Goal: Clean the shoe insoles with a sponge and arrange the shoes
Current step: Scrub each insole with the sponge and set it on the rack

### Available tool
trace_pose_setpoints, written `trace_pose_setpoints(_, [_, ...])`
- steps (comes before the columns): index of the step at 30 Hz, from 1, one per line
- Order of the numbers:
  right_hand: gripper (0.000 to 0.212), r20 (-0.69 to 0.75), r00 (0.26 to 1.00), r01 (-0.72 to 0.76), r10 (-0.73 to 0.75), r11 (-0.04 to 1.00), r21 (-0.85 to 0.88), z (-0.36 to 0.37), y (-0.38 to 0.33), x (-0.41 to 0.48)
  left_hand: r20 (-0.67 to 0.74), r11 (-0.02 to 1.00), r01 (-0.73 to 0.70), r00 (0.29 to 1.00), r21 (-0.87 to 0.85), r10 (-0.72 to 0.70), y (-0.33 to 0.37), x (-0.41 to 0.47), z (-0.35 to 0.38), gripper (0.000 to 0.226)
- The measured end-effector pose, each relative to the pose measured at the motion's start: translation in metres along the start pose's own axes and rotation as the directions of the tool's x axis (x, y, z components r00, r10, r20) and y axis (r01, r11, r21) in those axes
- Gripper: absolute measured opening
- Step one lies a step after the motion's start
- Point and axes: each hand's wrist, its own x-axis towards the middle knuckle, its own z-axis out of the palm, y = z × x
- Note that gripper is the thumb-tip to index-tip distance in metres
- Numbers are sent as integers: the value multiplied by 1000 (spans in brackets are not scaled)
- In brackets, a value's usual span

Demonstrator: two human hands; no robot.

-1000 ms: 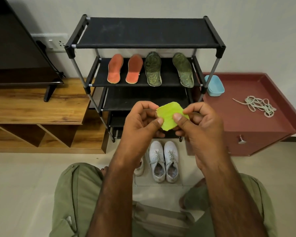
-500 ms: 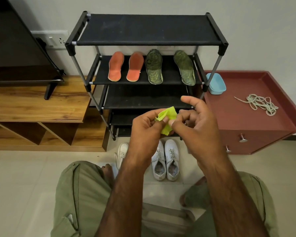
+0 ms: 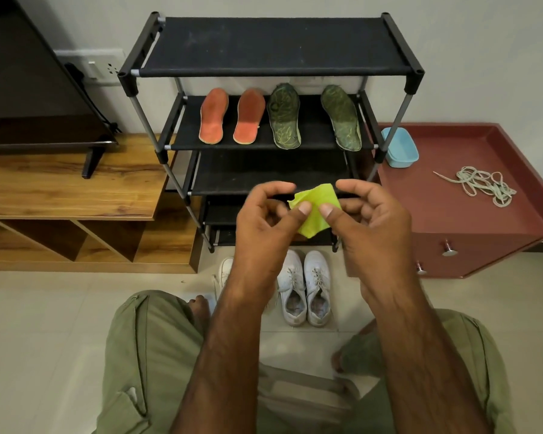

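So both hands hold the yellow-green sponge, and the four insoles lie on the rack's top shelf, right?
Not the top shelf: the head view shows the four insoles on the rack's second shelf down. The rest stands: left hand and right hand both pinch the yellow-green sponge.

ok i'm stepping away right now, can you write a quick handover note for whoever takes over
Hands: the left hand and the right hand both pinch the green sponge in front of the rack.
Things: two orange insoles and two green insoles lie on the rack's second shelf. The white shoes stand on the floor below.
Done: the insoles are laid out. Whether any has been wiped cannot be told.
Left: wipe the insoles and arrange the shoes.
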Motion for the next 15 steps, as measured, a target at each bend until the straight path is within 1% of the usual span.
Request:
trace_pose_setpoints(1, [35,-4,1000,-4,4,1000,13,0,1,1,-23,1000,-3,1000,17,3,0,1,-1,35])
trace_pose_setpoints(2, [36,-4,1000,-9,9,1000,18,0,1,1,-13,1000,5,1000,27,-5,0,1,-3,48])
trace_pose_setpoints(5, [39,19,1000,-12,11,1000,13,-1,2,1,172,995,90,982,-31,-83,4,-2,-7,89])
trace_pose_setpoints(6, [39,23,1000,-12,11,1000,17,-1,2,1,219,991,122,970,-60,-106,4,-2,-9,97])
trace_pose_setpoints(7, [38,26,1000,-11,10,1000,22,-2,3,0,232,988,131,967,-86,-108,4,-2,-10,101])
trace_pose_setpoints(9, [37,39,999,-7,6,1000,30,-2,3,0,194,985,119,976,-121,-95,1,0,-10,97])
trace_pose_setpoints(11, [36,62,998,-7,5,999,35,-3,3,0,161,982,154,978,-113,-135,-1,0,-6,86])
trace_pose_setpoints(13, [35,88,996,-7,3,999,51,-3,2,-1,126,982,182,977,-57,-174,-3,0,-2,61])
trace_pose_setpoints(15, [33,95,995,-9,4,999,53,-3,0,-1,92,986,168,982,-23,-165,-4,-1,2,34])
